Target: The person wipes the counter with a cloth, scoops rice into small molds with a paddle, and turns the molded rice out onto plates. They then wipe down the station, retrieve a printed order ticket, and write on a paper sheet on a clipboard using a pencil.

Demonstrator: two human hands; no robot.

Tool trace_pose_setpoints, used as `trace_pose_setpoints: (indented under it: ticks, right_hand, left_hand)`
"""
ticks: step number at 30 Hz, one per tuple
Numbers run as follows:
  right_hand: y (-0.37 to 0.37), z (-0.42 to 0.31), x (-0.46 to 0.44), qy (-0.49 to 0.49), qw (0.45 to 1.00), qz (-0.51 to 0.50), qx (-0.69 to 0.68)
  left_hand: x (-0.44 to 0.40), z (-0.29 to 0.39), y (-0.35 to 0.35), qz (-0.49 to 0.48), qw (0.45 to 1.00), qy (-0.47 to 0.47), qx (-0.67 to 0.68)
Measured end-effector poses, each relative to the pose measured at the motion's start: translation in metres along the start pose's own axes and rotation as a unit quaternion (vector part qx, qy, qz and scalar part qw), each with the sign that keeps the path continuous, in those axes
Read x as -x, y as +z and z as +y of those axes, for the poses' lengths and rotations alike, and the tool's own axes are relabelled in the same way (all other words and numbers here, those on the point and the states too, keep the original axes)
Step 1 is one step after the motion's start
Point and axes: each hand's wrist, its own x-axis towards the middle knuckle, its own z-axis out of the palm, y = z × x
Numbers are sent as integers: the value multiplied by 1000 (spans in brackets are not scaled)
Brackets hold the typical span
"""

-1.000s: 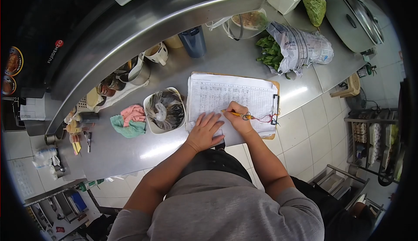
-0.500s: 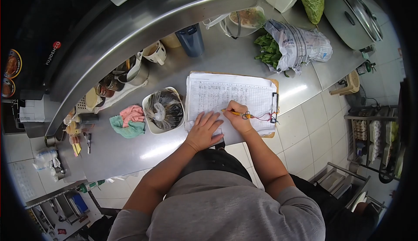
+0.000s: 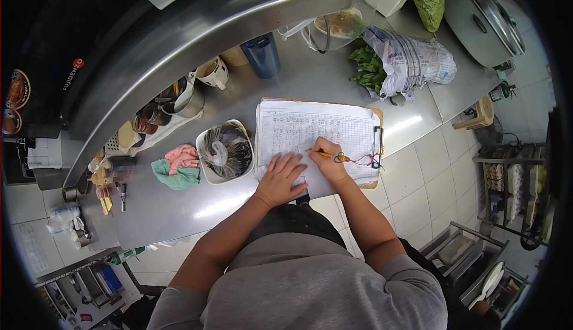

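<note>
A brown clipboard [image 3: 371, 183] lies on the steel counter, its metal clip at the right end. On it rests a stack of gridded paper sheets [image 3: 352, 121] with handwriting in several columns. My right hand [image 3: 328, 162] grips a yellow pen [image 3: 340, 158] with its tip at the paper; a red string runs from the pen's end toward the clip. My left hand [image 3: 280, 181] lies flat with fingers spread on a small slip of paper [image 3: 298, 181] over the sheets' lower edge.
Left of the clipboard stand a white tub [image 3: 210, 173] with a dark plastic bag and pink and green cloths [image 3: 182, 160]. Behind are a blue pitcher [image 3: 262, 55] and leafy greens wrapped in newspaper [image 3: 412, 61]. A large rice cooker [image 3: 480, 25] occupies the far right.
My right hand and the pen have shifted very slightly to the right on the paper. My left hand stays in place. At the lower right, a dark shape beside the shelves has moved.
</note>
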Motion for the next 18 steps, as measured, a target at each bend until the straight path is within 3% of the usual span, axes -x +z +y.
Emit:
trace_pose_setpoints:
  ticks: [18]
  right_hand:
    - [2,8,2,28,999,9,-41]
  left_hand:
    - [0,0,0,-1,1000,0,-4]
